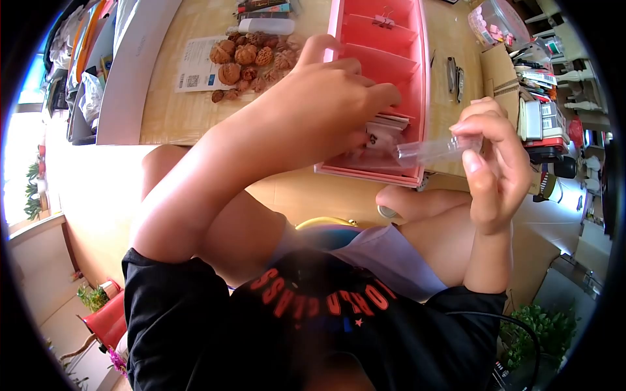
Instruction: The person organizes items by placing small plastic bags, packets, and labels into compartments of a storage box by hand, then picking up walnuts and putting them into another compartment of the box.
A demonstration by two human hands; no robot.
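Note:
A long pink compartment box (422, 72) juts over the near table edge, crossed by dividers. My left hand (349, 98) reaches over its left wall, palm down, fingers bent and apart; its thumb is near small clear packets (385, 138) in the nearest compartment. I see nothing held in it, though its palm side is hidden. To the right of the box, my right hand (499, 163) pinches a clear plastic tube-like piece (427, 151) between thumb and fingers. The piece points left over the box's near end. A metal binder clip (383, 19) lies in a far compartment.
Dried walnut-like nuts (244, 55) and a printed paper (195, 68) lie on the table's left, near a white bottle (267, 26). On the right are nail clippers (459, 85), a cardboard box (502, 72), a clear tub (495, 26) and stacked small boxes (548, 120).

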